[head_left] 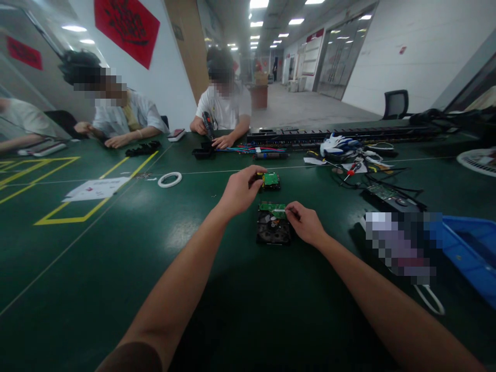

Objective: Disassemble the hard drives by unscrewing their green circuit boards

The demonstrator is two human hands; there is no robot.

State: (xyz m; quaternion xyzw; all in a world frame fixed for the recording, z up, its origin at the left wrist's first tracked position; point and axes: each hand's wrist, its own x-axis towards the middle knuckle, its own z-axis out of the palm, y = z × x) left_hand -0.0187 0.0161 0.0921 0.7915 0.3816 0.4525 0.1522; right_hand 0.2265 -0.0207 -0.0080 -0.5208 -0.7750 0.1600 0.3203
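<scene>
A hard drive lies on the green tabletop in front of me, with a green circuit board along its far edge. Just beyond it is a smaller drive-like unit with a green board on top and something yellow at its left side. My left hand has its thumb and fingers closed on the left edge of that smaller unit. At the hard drive's right far corner, my right hand is pinched at the end of the green board. Whatever lies between those fingertips is too small to make out.
To the right are a blue bin, a circuit board with cables, a red screwdriver and gloves. A white ring and paper lie left. Across the table, a person holds a power screwdriver.
</scene>
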